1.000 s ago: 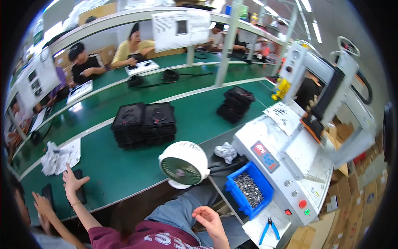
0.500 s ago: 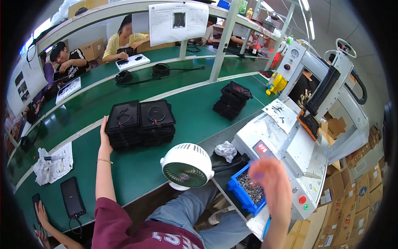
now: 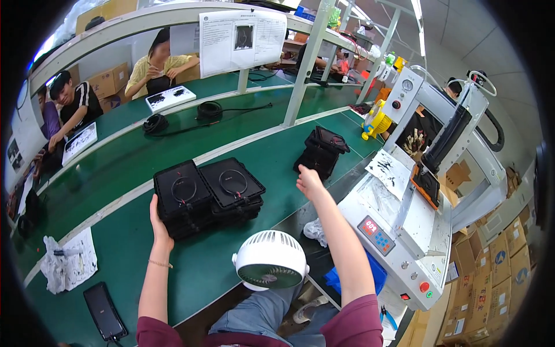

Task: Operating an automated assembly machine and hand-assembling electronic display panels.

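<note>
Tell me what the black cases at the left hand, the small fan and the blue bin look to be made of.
Black cases: probably moulded plastic, matte to satin, judging by their matching shapes and raised rims.
Small fan: likely smooth white plastic, slightly glossy, with slots in its rounded shell.
Blue bin: apparently plastic, evenly coloured; the forearm hides much, leaving its finish uncertain.

There was 1 white fan [image 3: 270, 254]. Left of it sat 2 black case stacks [image 3: 208, 199], 1 black slab device [image 3: 105, 311]; beyond it, 1 smaller black pile [image 3: 319, 155], 2 cable coils [image 3: 209, 110]; right of it, 1 press machine [image 3: 413, 237], 1 blue bin [image 3: 378, 274], 1 pair of pliers [image 3: 389, 319].
</note>
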Demonstrator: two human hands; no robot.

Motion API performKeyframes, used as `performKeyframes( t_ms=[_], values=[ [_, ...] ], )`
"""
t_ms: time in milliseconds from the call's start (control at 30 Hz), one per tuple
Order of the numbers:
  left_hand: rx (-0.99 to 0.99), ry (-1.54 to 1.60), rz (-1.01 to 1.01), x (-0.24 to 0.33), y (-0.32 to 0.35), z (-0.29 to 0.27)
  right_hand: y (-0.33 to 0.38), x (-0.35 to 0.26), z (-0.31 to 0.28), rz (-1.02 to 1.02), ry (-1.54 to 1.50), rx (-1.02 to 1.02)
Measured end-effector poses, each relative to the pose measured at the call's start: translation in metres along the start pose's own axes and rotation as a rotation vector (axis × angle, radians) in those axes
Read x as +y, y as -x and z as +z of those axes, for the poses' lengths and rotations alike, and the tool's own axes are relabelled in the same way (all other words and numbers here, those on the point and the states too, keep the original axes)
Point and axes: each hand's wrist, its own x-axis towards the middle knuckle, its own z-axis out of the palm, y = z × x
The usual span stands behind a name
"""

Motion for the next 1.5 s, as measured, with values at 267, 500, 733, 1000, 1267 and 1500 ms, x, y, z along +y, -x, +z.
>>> performKeyframes(
  t_ms=[267,500,733,1000,1267,1500],
  values=[
    [0.021,-0.11,0.241,-0.02,-0.035,-0.034,-0.028,0.044,-0.007,-0.491,0.966,0.283],
    [-0.015,-0.572,1.033,0.032,0.017,0.053,-0.025,0.056,-0.012,-0.432,1.074,0.371],
    [-0.814,-0.625,0.606,-0.001,0.041,0.235,-0.047,0.036,0.012,-0.276,0.498,0.799],
    [-0.149,-1.066,-0.139,-0.192,-0.072,0.351,-0.064,0.032,-0.003,-0.097,-0.186,0.811],
    [-0.357,-1.174,-0.182,-0.249,-0.124,0.351,-0.041,0.019,-0.009,-0.08,-0.279,0.744],
    [-0.283,-1.002,-0.27,-0.254,-0.129,0.346,-0.048,0.009,0.008,-0.109,-0.186,0.793]
  ],
)
